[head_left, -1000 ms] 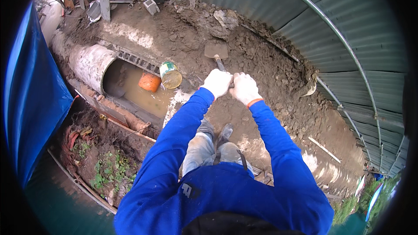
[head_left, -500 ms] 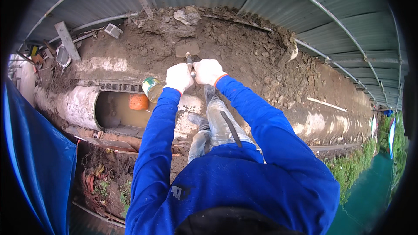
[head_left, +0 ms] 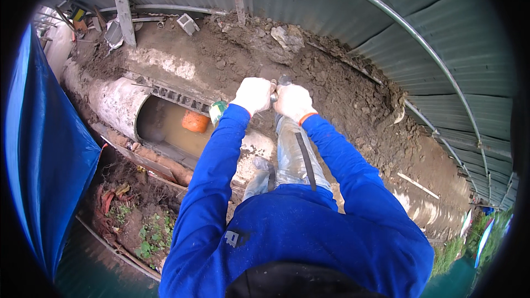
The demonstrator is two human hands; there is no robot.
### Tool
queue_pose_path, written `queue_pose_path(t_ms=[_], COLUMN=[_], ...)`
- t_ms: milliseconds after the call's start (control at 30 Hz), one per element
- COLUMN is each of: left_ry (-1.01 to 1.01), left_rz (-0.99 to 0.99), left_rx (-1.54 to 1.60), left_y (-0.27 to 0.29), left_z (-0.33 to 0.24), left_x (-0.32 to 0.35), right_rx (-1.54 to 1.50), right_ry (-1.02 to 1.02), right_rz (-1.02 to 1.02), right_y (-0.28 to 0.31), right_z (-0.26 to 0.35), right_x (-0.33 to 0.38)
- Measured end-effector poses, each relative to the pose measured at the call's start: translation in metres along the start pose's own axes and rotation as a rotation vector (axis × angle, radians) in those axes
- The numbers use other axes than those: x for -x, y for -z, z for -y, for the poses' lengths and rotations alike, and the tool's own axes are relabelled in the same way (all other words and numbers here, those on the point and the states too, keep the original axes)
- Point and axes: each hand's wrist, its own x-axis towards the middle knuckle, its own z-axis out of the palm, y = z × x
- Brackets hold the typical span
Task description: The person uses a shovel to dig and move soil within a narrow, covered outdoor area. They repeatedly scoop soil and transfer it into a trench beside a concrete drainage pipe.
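Note:
My left hand (head_left: 253,95) and my right hand (head_left: 293,101), both in white gloves, are closed side by side around the shaft of a tool handle (head_left: 274,95). Its metal end (head_left: 284,80) shows just beyond my knuckles, against the mound of brown dirt (head_left: 331,88). My blue sleeves run down to the lower edge. My legs in muddy trousers (head_left: 290,154) stand below my hands on a pale concrete edge (head_left: 254,146).
A concrete pipe (head_left: 113,99) opens to muddy water holding an orange float (head_left: 195,121). A small green container (head_left: 217,111) sits by the opening. Corrugated metal sheeting (head_left: 441,44) curves along the back and right. A blue tarp (head_left: 38,143) hangs at left. Scrap lies at upper left.
The view has swung, shifting the pipe and dirt bank. My hands have stayed together on the handle, drawn up near the dirt mound.

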Motion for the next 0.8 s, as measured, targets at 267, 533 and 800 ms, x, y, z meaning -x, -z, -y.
queue_pose_path(t_ms=[267,533,800], left_ry=[-0.117,-0.096,-0.010], left_rz=[-0.025,-0.050,0.004], left_rx=[0.051,0.081,0.044], left_y=[0.005,-0.099,-0.114], left_z=[0.051,0.019,0.002], left_x=[-0.039,-0.003,0.010], right_rx=[-0.051,0.010,-0.015], right_ry=[-0.012,0.011,0.019], right_rz=[0.133,0.113,0.033], right_y=[0.018,-0.089,-0.100], right_z=[0.006,-0.033,-0.034], right_x=[-0.057,-0.021,-0.001])
